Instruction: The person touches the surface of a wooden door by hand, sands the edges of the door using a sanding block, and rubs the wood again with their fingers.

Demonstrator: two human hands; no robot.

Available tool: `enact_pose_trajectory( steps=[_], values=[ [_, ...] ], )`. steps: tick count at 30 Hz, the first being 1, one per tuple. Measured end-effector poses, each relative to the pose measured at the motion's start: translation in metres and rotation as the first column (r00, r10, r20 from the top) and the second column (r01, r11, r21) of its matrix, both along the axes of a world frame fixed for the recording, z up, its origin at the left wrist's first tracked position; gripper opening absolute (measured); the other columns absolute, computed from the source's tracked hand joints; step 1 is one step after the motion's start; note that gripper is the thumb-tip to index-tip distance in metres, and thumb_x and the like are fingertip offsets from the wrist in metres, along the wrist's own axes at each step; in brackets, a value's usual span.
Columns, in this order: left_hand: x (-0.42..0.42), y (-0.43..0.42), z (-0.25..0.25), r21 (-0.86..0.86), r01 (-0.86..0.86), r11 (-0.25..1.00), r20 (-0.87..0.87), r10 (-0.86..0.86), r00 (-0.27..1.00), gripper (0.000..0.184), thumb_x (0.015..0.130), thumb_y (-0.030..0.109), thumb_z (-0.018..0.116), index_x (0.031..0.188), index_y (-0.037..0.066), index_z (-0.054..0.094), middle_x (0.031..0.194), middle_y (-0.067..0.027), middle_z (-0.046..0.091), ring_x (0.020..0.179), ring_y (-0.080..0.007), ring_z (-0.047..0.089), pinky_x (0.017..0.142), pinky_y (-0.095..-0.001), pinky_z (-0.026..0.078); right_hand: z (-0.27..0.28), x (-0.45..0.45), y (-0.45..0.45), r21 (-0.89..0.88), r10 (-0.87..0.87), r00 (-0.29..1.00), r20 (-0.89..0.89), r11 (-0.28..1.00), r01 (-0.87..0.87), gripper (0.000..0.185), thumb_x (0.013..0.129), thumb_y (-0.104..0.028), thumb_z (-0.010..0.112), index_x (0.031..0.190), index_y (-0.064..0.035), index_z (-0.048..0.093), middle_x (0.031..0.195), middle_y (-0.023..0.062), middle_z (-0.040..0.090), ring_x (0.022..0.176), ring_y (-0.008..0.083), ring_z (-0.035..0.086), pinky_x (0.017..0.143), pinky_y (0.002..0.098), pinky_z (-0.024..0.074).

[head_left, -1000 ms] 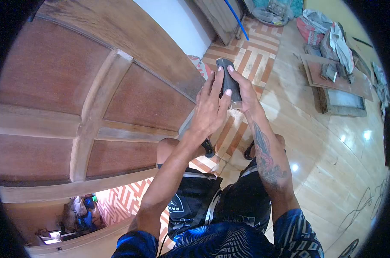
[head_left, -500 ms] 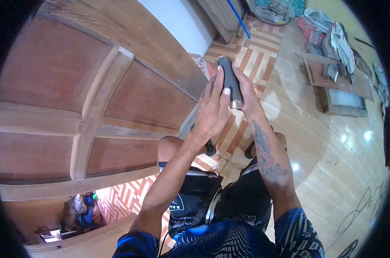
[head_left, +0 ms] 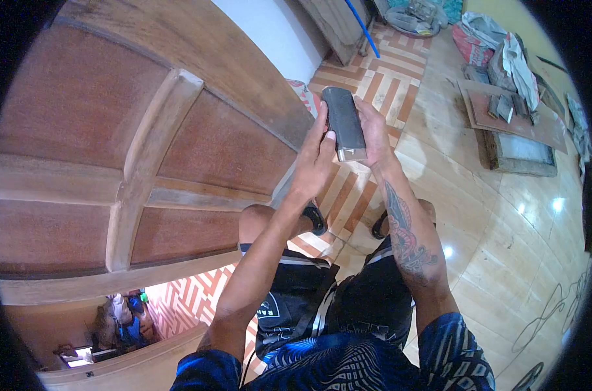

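Note:
A dark block with a pale lower end point(head_left: 345, 124), its wrapping looking like sandpaper, is held up between both hands above the patterned floor. My left hand point(head_left: 315, 156) grips its left side, fingers pressed along the edge. On the right side, my right hand point(head_left: 374, 135) is wrapped round the block, with fingertips near its upper right edge; part of its fingers is hidden behind the block. To the left of the hands stands a large wooden panelled door point(head_left: 159, 143).
Boards point(head_left: 514, 117) with small blocks on them lie on a framed piece point(head_left: 524, 156) at the right. Sacks point(head_left: 478, 39) sit behind. A blue pole point(head_left: 363, 29) leans at the top. A cable point(head_left: 540, 319) lies on the floor at lower right.
The block has turned so that its broad dark face shows. My left fingers have slid from across its face to its left edge, and my right thumb has moved off its face.

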State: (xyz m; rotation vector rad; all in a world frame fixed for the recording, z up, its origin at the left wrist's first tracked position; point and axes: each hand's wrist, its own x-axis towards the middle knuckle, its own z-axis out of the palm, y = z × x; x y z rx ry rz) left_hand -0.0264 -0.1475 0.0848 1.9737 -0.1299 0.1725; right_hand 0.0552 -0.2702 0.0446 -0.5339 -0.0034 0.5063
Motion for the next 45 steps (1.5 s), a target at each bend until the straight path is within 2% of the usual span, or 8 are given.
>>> enact_pose_trajectory(
  steps=[7, 16, 19, 22, 27, 34, 38, 45],
  values=[
    [-0.007, 0.007, 0.004, -0.069, -0.078, 0.995, -0.169, 0.065, 0.983, 0.057, 0.101, 0.022, 0.044, 0.152, 0.003, 0.027, 0.146, -0.0245, 0.042, 0.133, -0.029, 0.045, 0.111, -0.0361, 0.033, -0.018, 0.004, 0.008, -0.006, 0.089, 0.996, 0.01, 0.996, -0.089, 0.04, 0.099, -0.028, 0.035, 0.113, 0.0006, 0.06, 0.098, 0.0115, 0.068, 0.081, 0.0199, 0.068, 0.073, 0.0352, 0.0576],
    [0.0, 0.041, -0.023, 0.376, -0.048, 0.925, -0.022, 0.061, 0.998, 0.06, 0.096, 0.028, 0.049, 0.15, 0.007, 0.032, 0.135, -0.0341, 0.046, 0.129, -0.0458, 0.044, 0.109, -0.0459, 0.036, -0.015, -0.007, 0.017, 0.019, 0.1, 0.995, -0.022, 0.995, -0.1, 0.038, 0.102, -0.03, 0.041, 0.117, 0.0005, 0.058, 0.103, 0.013, 0.066, 0.084, 0.0222, 0.068, 0.074, 0.0362, 0.0578],
    [-0.006, 0.046, -0.013, 0.506, -0.024, 0.862, -0.133, 0.105, 0.985, 0.059, 0.096, 0.028, 0.05, 0.147, 0.001, 0.034, 0.142, -0.0287, 0.044, 0.134, -0.041, 0.041, 0.113, -0.0388, 0.031, -0.01, -0.008, 0.018, -0.021, 0.178, 0.984, -0.008, 0.984, -0.178, 0.039, 0.103, -0.029, 0.039, 0.12, 0.0022, 0.055, 0.103, 0.0156, 0.066, 0.083, 0.0237, 0.068, 0.073, 0.036, 0.0586],
    [-0.005, 0.053, 0.006, 0.637, 0.022, 0.77, -0.166, 0.109, 0.98, 0.066, 0.096, 0.037, 0.052, 0.148, 0.002, 0.032, 0.145, -0.0291, 0.039, 0.138, -0.0406, 0.035, 0.113, -0.0456, 0.029, -0.016, -0.007, 0.018, -0.013, 0.217, 0.976, -0.016, 0.976, -0.218, 0.041, 0.103, -0.032, 0.042, 0.121, 0.0025, 0.055, 0.1, 0.017, 0.067, 0.083, 0.0259, 0.069, 0.071, 0.0383, 0.0595],
    [0.031, 0.123, 0.054, 0.924, -0.37, 0.1, 0.382, -0.2, 0.902, 0.076, 0.092, 0.045, 0.058, 0.151, 0.007, 0.029, 0.154, -0.0233, 0.028, 0.143, -0.0392, 0.026, 0.112, -0.0593, 0.025, -0.017, -0.006, 0.008, -0.053, 0.186, 0.982, 0.011, 0.981, -0.186, 0.045, 0.102, -0.035, 0.045, 0.122, 0.0036, 0.055, 0.096, 0.019, 0.067, 0.081, 0.0273, 0.069, 0.069, 0.0406, 0.0602],
    [0.059, 0.183, 0.129, 0.782, -0.335, -0.525, 0.265, -0.206, 0.942, 0.082, 0.089, 0.044, 0.058, 0.153, 0.007, 0.024, 0.162, -0.0148, 0.013, 0.149, -0.032, 0.012, 0.118, -0.051, 0.017, -0.017, 0.003, 0.003, 0.008, 0.126, 0.992, -0.015, 0.992, -0.126, 0.047, 0.101, -0.036, 0.046, 0.126, 0.0036, 0.053, 0.103, 0.0186, 0.066, 0.089, 0.0266, 0.069, 0.071, 0.0405, 0.0602],
    [0.058, 0.194, 0.096, 0.649, -0.275, -0.71, 0.177, -0.21, 0.962, 0.084, 0.09, 0.048, 0.054, 0.155, 0.008, 0.019, 0.163, -0.0141, 0.009, 0.15, -0.0315, 0.011, 0.12, -0.049, 0.015, -0.02, 0.006, 0.0, 0.055, 0.15, 0.988, 0.033, 0.987, -0.152, 0.046, 0.102, -0.035, 0.045, 0.126, 0.0034, 0.053, 0.104, 0.0175, 0.066, 0.091, 0.0273, 0.068, 0.072, 0.0416, 0.06],
    [0.056, 0.188, 0.048, 0.69, -0.137, -0.711, 0.035, -0.157, 0.987, 0.081, 0.09, 0.04, 0.053, 0.155, 0.008, 0.018, 0.163, -0.0139, 0.007, 0.15, -0.0317, 0.006, 0.12, -0.048, 0.012, -0.016, 0.004, -0.009, -0.001, 0.079, 0.997, -0.02, 0.997, -0.079, 0.045, 0.102, -0.033, 0.045, 0.123, 0.0051, 0.053, 0.103, 0.0215, 0.066, 0.09, 0.0286, 0.069, 0.072, 0.043, 0.0602]
  ],
)
